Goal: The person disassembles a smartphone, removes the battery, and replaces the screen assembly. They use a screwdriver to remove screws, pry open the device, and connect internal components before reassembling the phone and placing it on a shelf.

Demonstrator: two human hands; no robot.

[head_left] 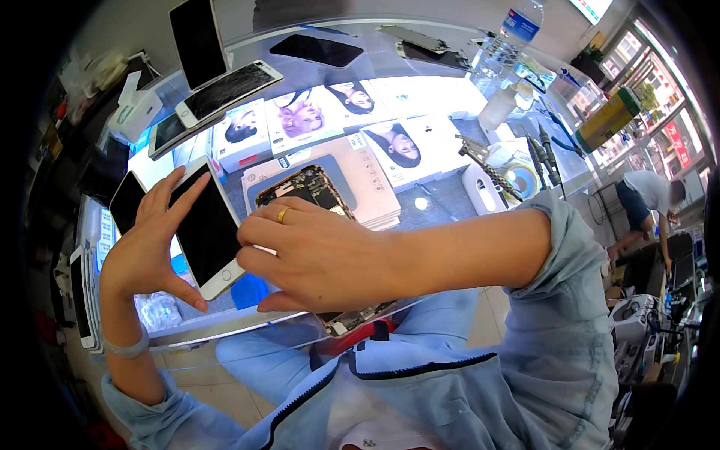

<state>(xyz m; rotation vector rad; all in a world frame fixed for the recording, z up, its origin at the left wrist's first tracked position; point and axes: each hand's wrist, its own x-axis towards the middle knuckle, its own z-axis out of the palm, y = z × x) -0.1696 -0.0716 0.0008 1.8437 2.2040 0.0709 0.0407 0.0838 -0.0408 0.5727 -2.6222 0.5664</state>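
Observation:
A white-framed phone screen (pixel 204 247) with a black face stands tilted between my hands. My left hand (pixel 146 244) grips it from the left, its fingers stretched over the upper part and the thumb near the lower edge. At the screen's right edge are the bent, closed fingers of my right hand (pixel 322 255); whatever they pinch is hidden. Under that hand is an opened phone body (pixel 319 187) with bare circuitry, its middle covered. Its upper end rests on a pale flat box (pixel 367 191). A further opened phone part (pixel 352 319) shows below the wrist, near the table's front edge.
Phone boxes (pixel 244 135) line a lit glass counter. More phones (pixel 229 91) lie behind them. At the right are a water bottle (pixel 514 37), screwdrivers (pixel 546 154), a tape roll (pixel 521 180) and a yellow-green can (pixel 609 120). Another person (pixel 649 195) bends down farther right.

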